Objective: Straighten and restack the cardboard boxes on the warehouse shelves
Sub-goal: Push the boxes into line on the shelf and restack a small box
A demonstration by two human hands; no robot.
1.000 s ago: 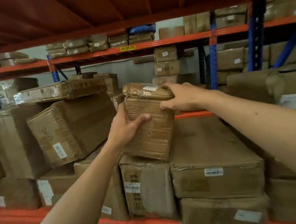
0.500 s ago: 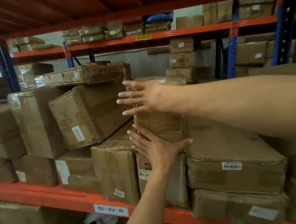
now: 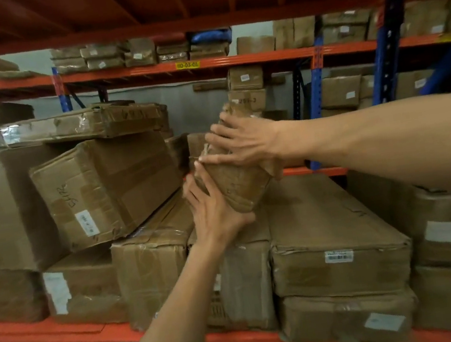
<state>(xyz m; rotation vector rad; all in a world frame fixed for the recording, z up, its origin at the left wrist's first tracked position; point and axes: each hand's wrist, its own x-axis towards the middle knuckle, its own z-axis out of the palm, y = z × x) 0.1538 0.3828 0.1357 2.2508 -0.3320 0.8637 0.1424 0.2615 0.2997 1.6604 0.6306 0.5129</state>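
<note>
Both hands, spread flat a moment ago, now clamp the small box [image 3: 232,183] again: left hand [image 3: 215,210] underneath, right hand [image 3: 246,141] on top, so it's probably getting re-seated.

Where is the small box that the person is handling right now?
Mid-frame in the head view, the small box sits tilted between the left hand and right hand, above the long flat boxes, right of the leaning box.
</note>
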